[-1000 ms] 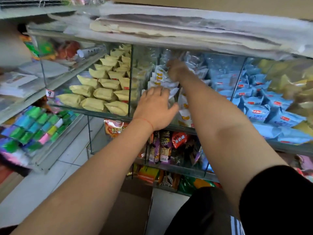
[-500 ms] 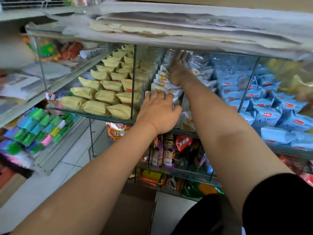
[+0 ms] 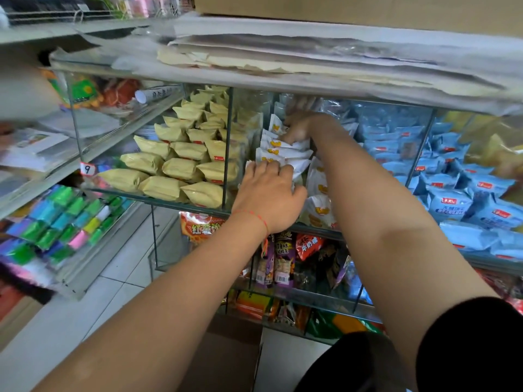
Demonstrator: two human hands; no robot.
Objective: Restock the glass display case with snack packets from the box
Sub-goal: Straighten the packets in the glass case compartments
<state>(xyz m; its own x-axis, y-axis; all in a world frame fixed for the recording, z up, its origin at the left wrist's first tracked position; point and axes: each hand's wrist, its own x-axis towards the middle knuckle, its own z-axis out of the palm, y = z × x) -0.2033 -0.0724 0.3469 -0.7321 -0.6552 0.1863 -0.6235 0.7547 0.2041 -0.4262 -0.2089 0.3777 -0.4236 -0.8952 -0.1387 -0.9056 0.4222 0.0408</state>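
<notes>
We take the glass display case (image 3: 230, 142) as our reference. Its middle compartment holds the white snack packets (image 3: 285, 154), each printed with a small yellow-orange mark too blurred to read.

Our left hand (image 3: 270, 193) lies at the front of that compartment, fingers together and bent over the foremost white packets, pressing on them; a thin red string circles the wrist. Our right hand (image 3: 300, 125) reaches deeper into the same compartment, fingers curled round a white packet near the top of the stack; its fingertips are hidden behind the packets.

In the compartment left of the middle one lie rows of pale yellow packets (image 3: 181, 165) with small red labels whose text we cannot make out. A white tag reading "9" (image 3: 87, 168) is fixed at the case's lower left front corner. In the compartment right of the middle one lie blue packets (image 3: 452, 199) with red logos and white Chinese lettering, too small to read.

Below the case's upper shelf stand purple packets (image 3: 276, 261) showing barcodes and an orange-red packet (image 3: 199, 227) with large Chinese characters, partly cut off by our left arm. On top of the case lie flattened paper sheets (image 3: 311, 52). A cardboard box (image 3: 226, 357) on the floor below the case is mostly covered by our arms.
</notes>
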